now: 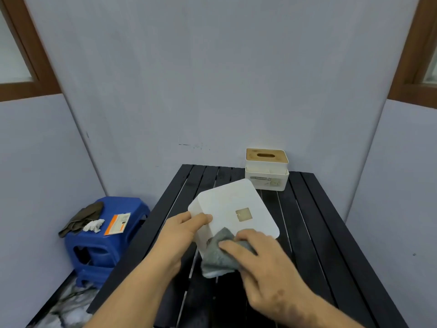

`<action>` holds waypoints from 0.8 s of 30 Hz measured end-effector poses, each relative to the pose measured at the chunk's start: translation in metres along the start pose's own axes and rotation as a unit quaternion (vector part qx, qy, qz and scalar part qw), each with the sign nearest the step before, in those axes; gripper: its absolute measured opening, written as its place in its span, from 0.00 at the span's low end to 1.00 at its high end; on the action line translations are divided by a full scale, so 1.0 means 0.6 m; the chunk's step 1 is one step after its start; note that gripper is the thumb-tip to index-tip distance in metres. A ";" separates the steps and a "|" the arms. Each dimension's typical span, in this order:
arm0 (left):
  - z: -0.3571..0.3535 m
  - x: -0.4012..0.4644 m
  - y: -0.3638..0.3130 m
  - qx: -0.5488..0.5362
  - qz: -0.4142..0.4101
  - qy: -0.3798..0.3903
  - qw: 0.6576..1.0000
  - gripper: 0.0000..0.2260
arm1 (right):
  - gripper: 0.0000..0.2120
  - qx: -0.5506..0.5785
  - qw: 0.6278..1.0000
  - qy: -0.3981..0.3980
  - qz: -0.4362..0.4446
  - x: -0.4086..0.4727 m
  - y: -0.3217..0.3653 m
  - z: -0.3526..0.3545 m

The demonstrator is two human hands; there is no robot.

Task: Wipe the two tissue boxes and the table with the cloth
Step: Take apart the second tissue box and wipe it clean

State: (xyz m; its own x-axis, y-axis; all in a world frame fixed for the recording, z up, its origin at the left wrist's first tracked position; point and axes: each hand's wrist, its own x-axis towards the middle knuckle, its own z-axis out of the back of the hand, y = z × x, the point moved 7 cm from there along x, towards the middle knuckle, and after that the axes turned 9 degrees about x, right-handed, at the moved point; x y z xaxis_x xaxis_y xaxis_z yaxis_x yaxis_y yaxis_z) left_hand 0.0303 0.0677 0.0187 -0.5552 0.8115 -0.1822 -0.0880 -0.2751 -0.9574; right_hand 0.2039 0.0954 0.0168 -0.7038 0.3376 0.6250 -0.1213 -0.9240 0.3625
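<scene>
Centre frame: left hand (182, 229) grips light, slick white plastic tissue box (238, 214) by edge; right hand (257, 252) presses soft grey cloth (217, 259) w/ curled fingers.

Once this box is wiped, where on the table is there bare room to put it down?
The black slatted table shows bare slats along its right side, between the tissue box with the wooden lid at the far edge and the right hand. The far-left corner is bare too. The near middle is crowded: both hands, the grey cloth and the held white box.
</scene>
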 end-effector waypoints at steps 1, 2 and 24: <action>0.001 0.001 0.000 0.002 -0.001 -0.002 1.000 0.04 | 0.26 -0.016 1.000 -0.006 -0.002 0.001 -0.021 0.010; 0.001 0.000 0.000 0.004 -0.002 -0.004 1.000 0.04 | 0.26 -0.015 0.998 -0.046 -0.048 -0.002 -0.059 0.027; -0.003 0.006 0.005 0.039 -0.030 0.005 0.999 0.09 | 0.18 0.004 0.961 -0.192 -0.201 0.000 -0.127 0.053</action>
State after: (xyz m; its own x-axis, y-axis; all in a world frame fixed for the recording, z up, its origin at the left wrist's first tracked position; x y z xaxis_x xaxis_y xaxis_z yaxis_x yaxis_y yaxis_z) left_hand 0.0294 0.0710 0.0149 -0.5390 0.8326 -0.1275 -0.1849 -0.2646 -0.9465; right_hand 0.2354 0.1716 0.0114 -0.2902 0.7093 0.6424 -0.3227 -0.7045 0.6321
